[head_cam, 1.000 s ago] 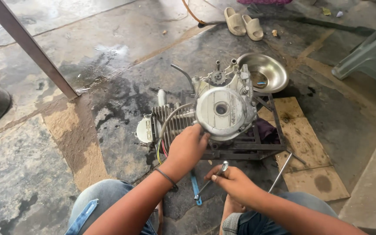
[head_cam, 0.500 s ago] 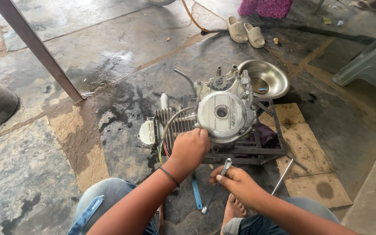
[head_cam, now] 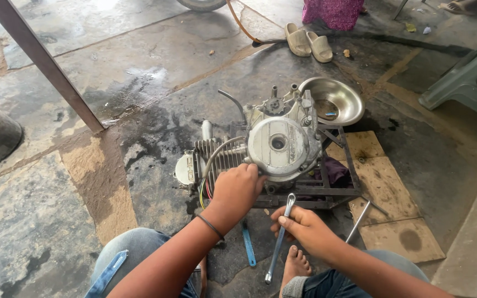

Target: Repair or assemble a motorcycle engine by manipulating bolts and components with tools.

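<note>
A slanted metal post (head_cam: 45, 63) crosses the stained stone floor (head_cam: 40, 232) at far left. The left hand (head_cam: 237, 190) is clenched against the lower left of the engine (head_cam: 274, 146), which sits on a metal stand (head_cam: 327, 190). The right hand (head_cam: 303, 227) grasps a ring spanner (head_cam: 280, 238) just below it. A steel bowl (head_cam: 335, 99) sits behind the engine
</note>
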